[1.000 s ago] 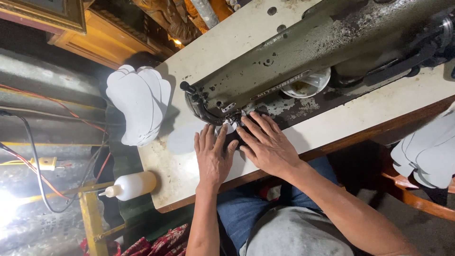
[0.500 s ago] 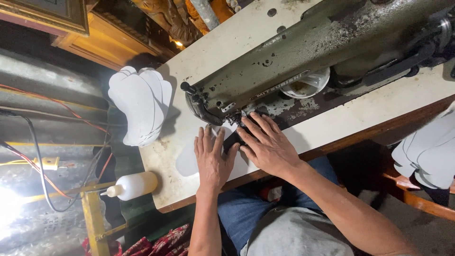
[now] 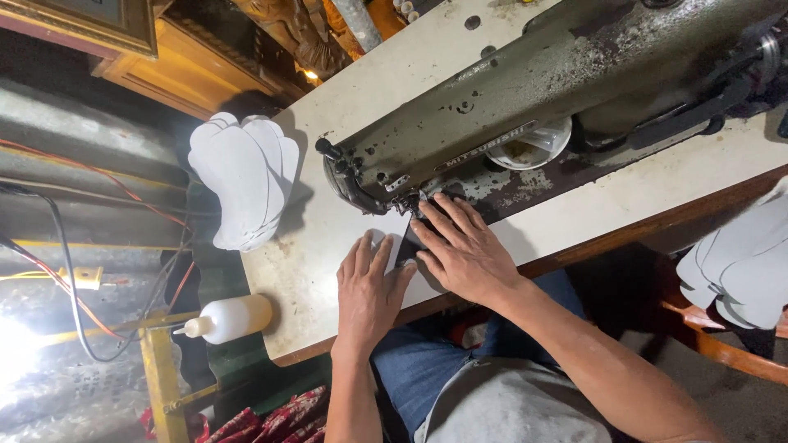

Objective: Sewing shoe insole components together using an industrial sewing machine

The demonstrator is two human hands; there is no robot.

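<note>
Both hands flat on dark fabric at the sewing machine, placed much as half a second ago.

Left hand point(image 3: 367, 287) and right hand point(image 3: 464, 246) lie open, fingers spread, pressing the dark fabric piece point(image 3: 408, 240), gripping nothing. Near left stands a plastic bottle point(image 3: 232, 317); farther left, stacked white pieces point(image 3: 242, 187); beyond, the sewing machine point(image 3: 525, 115).

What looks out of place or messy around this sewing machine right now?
The white cut pieces hang past the table's far left edge, so they look precarious. The sewing machine has chipped, grimy paint. Both hands, left hand and right hand, lie flat on the dark piece by the needle; nothing is spilled.
</note>
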